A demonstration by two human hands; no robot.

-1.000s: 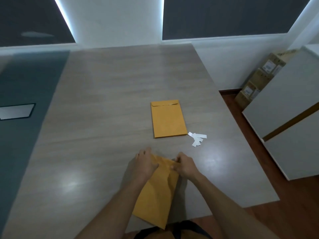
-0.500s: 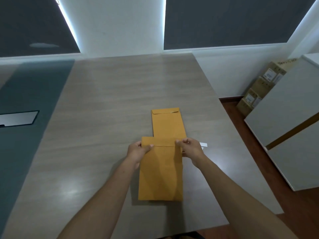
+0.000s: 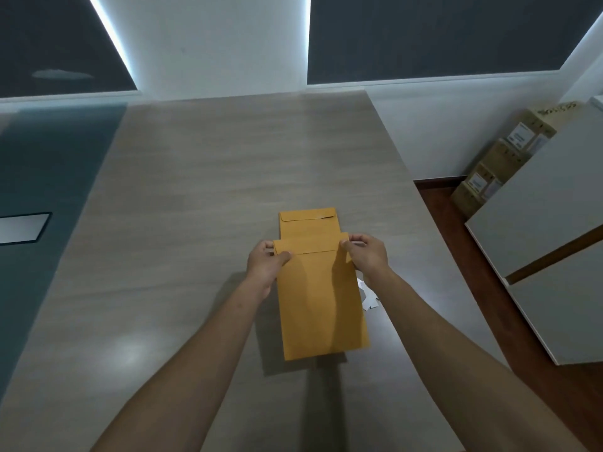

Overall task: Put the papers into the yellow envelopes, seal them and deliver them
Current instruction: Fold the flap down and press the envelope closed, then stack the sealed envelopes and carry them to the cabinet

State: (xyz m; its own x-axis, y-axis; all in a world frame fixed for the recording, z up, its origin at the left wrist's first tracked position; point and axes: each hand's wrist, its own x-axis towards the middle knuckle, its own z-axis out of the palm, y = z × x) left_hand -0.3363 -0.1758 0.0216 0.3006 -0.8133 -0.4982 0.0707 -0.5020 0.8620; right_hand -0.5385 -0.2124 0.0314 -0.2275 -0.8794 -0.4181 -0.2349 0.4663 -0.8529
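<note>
I hold a yellow envelope [image 3: 321,298] above the wooden table [image 3: 202,203], its flap folded down at the top. My left hand [image 3: 265,264] pinches its top left corner, thumb on the front. My right hand [image 3: 367,256] pinches the top right corner. The held envelope casts a shadow on the table. A second yellow envelope [image 3: 308,223] lies flat on the table just beyond, its flap closed, its near part hidden behind the held one.
White paper strips [image 3: 368,298] lie on the table under my right forearm. A white cabinet [image 3: 554,243] stands to the right, cardboard boxes [image 3: 499,168] stacked behind it. The table's right edge drops to a dark wooden floor.
Both hands lifted the near envelope from the table's front edge, straightened it and carried it forward until its top overlaps the far envelope. The paper strips are now partly hidden.
</note>
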